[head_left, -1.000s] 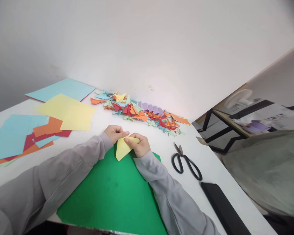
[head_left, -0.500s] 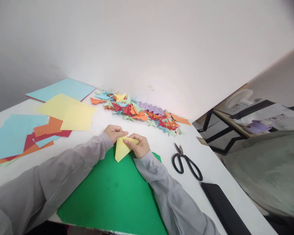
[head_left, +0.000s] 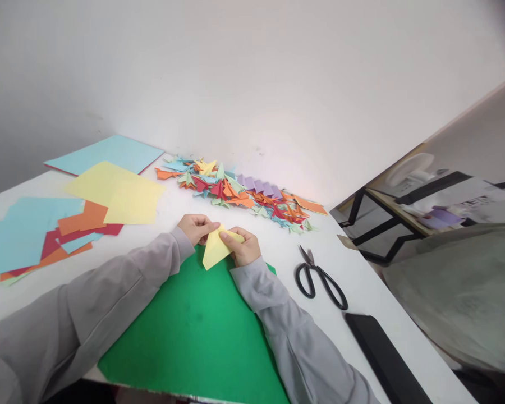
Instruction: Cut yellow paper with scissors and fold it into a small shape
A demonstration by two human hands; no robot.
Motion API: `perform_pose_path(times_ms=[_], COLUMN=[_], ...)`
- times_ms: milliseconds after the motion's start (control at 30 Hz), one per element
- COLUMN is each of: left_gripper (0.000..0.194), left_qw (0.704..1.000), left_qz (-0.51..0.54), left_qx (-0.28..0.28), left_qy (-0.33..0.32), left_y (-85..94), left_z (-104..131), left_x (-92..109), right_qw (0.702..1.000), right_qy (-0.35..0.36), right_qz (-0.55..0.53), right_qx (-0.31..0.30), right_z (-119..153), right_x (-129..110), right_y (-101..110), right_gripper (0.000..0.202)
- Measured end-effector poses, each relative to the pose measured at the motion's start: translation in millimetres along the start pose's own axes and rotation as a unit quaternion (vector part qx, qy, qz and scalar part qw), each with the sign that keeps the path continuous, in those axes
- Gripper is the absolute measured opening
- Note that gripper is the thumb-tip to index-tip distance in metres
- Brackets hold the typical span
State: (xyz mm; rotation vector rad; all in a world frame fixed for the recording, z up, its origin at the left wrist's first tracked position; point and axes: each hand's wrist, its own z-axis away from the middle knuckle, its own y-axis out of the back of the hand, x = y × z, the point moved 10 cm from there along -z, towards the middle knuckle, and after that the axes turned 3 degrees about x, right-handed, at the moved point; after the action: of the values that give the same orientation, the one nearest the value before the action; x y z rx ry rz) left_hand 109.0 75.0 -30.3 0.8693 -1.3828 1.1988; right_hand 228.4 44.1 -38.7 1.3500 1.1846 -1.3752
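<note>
A small sheet of folded yellow paper [head_left: 214, 251] is held between my two hands, above the far edge of a green mat [head_left: 193, 331]. My left hand [head_left: 196, 228] pinches its upper corner between thumb and fingertips. On the other side, my right hand [head_left: 244, 246] grips the paper, thumb on top and the other fingers behind it. The paper's broad lower part points down toward the mat. Its underside and the fingers behind it are hidden.
Folded paper pieces [head_left: 225, 188] in several colours lie in a row along the wall. Coloured sheets [head_left: 46, 224] and large yellow paper [head_left: 130, 196] are at left. Black-handled scissors [head_left: 315, 272] and a long black object [head_left: 382, 353] lie at right. A rack [head_left: 374, 224] stands beyond the table.
The yellow paper has turned and shifted slightly up and right. My right hand has moved a little to the right with it; my left hand has stayed nearly in place.
</note>
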Motion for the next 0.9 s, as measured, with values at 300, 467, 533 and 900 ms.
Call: perform_pose_path(times_ms=[300, 467, 533, 900], left_gripper=[0.042, 0.036, 0.035, 0.035], left_qw=[1.0, 0.999, 0.999, 1.0], left_qz=[-0.002, -0.024, -0.027, -0.025], left_qx=[0.0, -0.014, -0.016, -0.011], left_qy=[0.008, 0.015, 0.01, 0.003], left_y=[-2.7, -5.0, -4.2, -2.4], left_z=[3.5, 3.3, 2.9, 3.3], left_x=[3.4, -2.4, -1.3, 4.2], right_qw=[1.0, 1.0, 1.0, 1.0], right_qy=[-0.003, -0.009, -0.01, -0.022], right_qz=[-0.001, -0.001, 0.002, 0.004], right_qx=[-0.012, -0.001, 0.002, -0.022], right_z=[-1.5, -2.1, -2.1, -1.4], right_x=[3.2, 4.6, 4.7, 5.2], right_y=[-1.0, 0.7, 0.7, -4.4], right_gripper=[0.033, 0.034, 0.034, 0.033])
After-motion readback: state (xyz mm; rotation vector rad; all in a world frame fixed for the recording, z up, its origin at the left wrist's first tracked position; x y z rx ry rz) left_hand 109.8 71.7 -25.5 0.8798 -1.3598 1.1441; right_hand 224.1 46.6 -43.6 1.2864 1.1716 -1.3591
